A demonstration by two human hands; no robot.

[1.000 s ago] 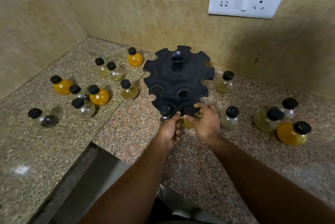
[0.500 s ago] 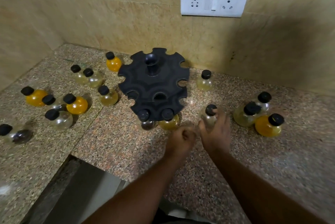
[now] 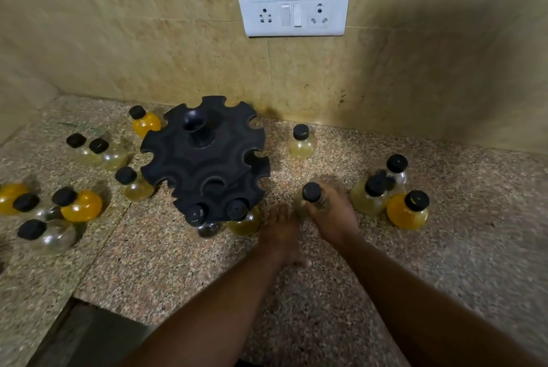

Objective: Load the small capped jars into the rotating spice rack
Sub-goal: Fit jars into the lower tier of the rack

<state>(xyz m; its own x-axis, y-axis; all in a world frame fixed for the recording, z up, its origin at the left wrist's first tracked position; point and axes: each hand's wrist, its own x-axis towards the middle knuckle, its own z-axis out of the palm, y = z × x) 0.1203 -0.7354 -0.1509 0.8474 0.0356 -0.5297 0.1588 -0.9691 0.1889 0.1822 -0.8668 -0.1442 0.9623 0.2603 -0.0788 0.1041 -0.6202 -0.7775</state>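
Black-capped clear jar, just right of the spice rack on the granite counter, sits wrapped in the right hand; left hand loosely curled, empty. Best lifted upright, neck slid into a free slot.

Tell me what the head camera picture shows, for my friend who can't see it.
A person's right hand grips a small black-capped jar on a speckled counter, beside a black spice rack holding two jars at its near edge. The left hand rests empty nearby, and more jars stand loose on both sides.
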